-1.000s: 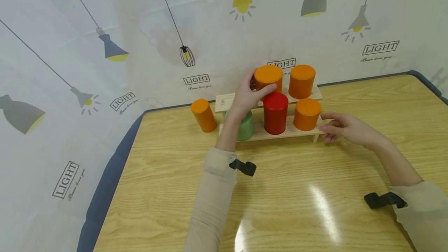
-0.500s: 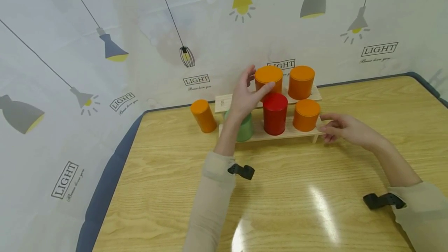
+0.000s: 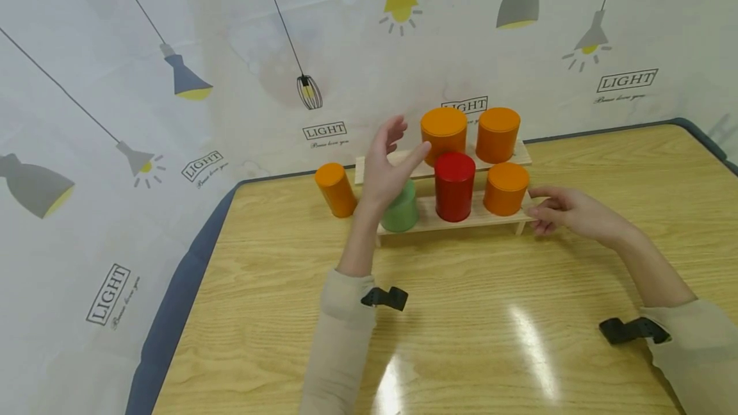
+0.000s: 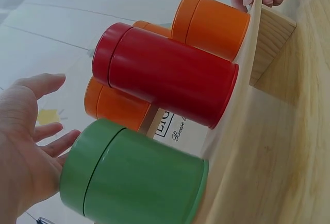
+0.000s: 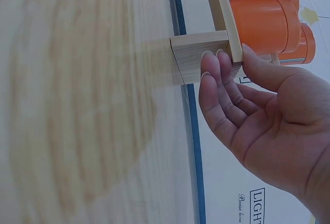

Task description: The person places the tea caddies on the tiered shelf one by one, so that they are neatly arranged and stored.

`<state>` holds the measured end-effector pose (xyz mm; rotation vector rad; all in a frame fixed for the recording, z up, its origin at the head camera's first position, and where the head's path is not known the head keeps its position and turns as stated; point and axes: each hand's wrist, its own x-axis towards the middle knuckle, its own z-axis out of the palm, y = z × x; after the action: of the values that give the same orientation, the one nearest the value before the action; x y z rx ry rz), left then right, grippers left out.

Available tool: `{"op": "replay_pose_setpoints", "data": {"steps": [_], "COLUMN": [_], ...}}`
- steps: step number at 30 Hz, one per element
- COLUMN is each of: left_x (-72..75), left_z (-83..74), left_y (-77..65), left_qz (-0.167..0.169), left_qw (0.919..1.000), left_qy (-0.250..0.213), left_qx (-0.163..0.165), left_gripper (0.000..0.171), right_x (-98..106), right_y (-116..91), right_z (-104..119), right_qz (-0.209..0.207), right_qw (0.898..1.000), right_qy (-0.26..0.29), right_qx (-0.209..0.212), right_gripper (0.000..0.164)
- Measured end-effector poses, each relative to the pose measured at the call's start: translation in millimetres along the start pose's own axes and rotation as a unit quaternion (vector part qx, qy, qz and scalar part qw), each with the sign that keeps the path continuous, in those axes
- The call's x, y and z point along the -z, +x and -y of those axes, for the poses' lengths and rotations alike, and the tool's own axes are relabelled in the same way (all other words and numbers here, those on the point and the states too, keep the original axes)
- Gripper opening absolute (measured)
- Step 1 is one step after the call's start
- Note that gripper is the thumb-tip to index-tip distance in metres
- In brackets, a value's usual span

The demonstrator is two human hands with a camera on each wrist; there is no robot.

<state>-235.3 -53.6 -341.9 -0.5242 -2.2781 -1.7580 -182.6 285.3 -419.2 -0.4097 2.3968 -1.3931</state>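
A two-step wooden rack (image 3: 426, 211) stands on the table, bearing several lidded round canisters. On its upper step are a wide orange canister (image 3: 444, 133) and a narrower orange canister (image 3: 498, 138). The lower step bears a green canister (image 3: 402, 211), a tall red canister (image 3: 454, 189) and a short orange canister (image 3: 505, 192). My left hand (image 3: 385, 171) is held over the rack's left part, fingers spread and holding nothing; the left wrist view shows it behind the green canister (image 4: 139, 175). My right hand (image 5: 273, 121) pinches the lower step's right end, thumb on top and fingers underneath.
A tall, slim orange canister (image 3: 336, 191) stands on the table left of the rack. Behind the table (image 3: 473, 300) hangs a pale cloth (image 3: 230, 63) printed with lamps. A dark blue edge (image 3: 173, 300) borders the table's left side and back.
My left hand has let go of the wide orange canister and moved left, away from it. The canister stays on the upper step. My right hand keeps its hold on the rack.
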Motion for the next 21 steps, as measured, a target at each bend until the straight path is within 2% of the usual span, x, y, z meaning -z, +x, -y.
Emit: {"op": "replay_pose_setpoints", "data": {"steps": [7,12,21], "left_x": [11.9,19.1,33.8], "left_z": [8.3,16.0,27.1], "left_y": [-11.8,-19.9,-31.5], "left_qz": [-0.012,-0.018,-0.052], "left_qw": [0.9998,0.9993,0.9972], "left_qy": [0.012,0.017,0.031], "left_qx": [-0.008,-0.028,-0.044], "left_gripper": [0.060,0.057,0.053], "right_x": [0,0,1], "right_y": [0,-1,0], "right_z": [1,1,-1], "right_qz": [0.002,0.003,0.003], "right_qw": [1.000,1.000,1.000], "right_qy": [0.004,0.005,0.009], "right_qx": [0.001,0.004,0.004], "right_gripper": [0.060,0.060,0.062]}}
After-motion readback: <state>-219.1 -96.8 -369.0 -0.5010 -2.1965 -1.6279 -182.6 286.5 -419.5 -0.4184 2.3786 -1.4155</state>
